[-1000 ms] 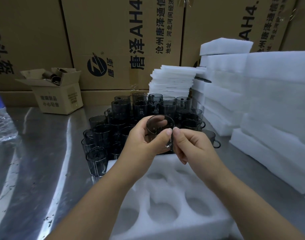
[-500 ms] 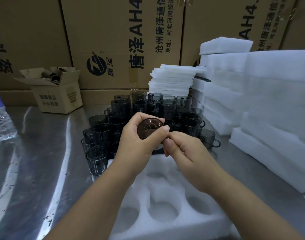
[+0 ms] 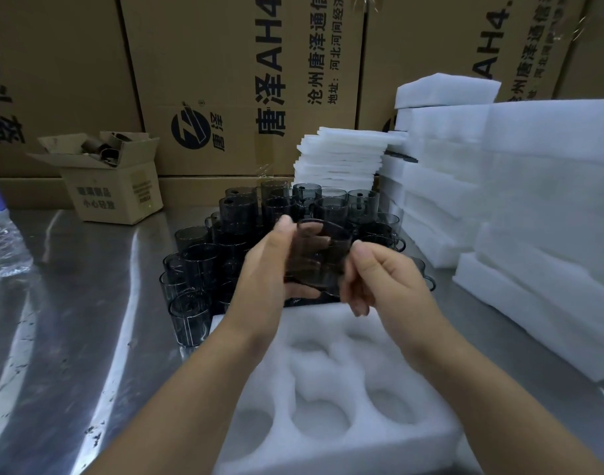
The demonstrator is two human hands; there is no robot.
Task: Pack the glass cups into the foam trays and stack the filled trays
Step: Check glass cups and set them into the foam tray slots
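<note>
Head view: a person's two bare hands held one glass cup above a steel table (image 3: pixel 71 303).
Cup's look: the held cup (image 3: pixel 319 258) was smoky grey and see-through, tilted, with its rim uppermost. It was blurred, and I could not make out its handle.
Cup's place: it hung in the air between the two hands, over the far edge of the foam tray (image 3: pixel 362 454) and in front of the cluster of cups (image 3: pixel 204 262).
Left hand: the left hand (image 3: pixel 269 269) gripped the cup's left side, thumb up by the rim and fingers curled beneath and behind, showing through the glass.
Right hand: the right hand (image 3: pixel 386 279) held the cup's right side, thumb near the rim and fingers curled in against the wall.
Foam tray: white, lying flat on the table nearest the person, below the forearms. Its round pockets held no cups.
Cluster of cups: many matching grey cups stood upright and packed together on the table, just beyond the tray.
Foam stacks: thick white foam trays (image 3: pixel 547 207) were piled at the right, and a stack of thin foam sheets (image 3: pixel 341 156) stood behind the cups.
Surroundings: a small open carton (image 3: pixel 112 186) sat at the back left, a plastic water bottle (image 3: pixel 2 241) at the left edge, and large printed cartons (image 3: pixel 242 80) lined the back.
</note>
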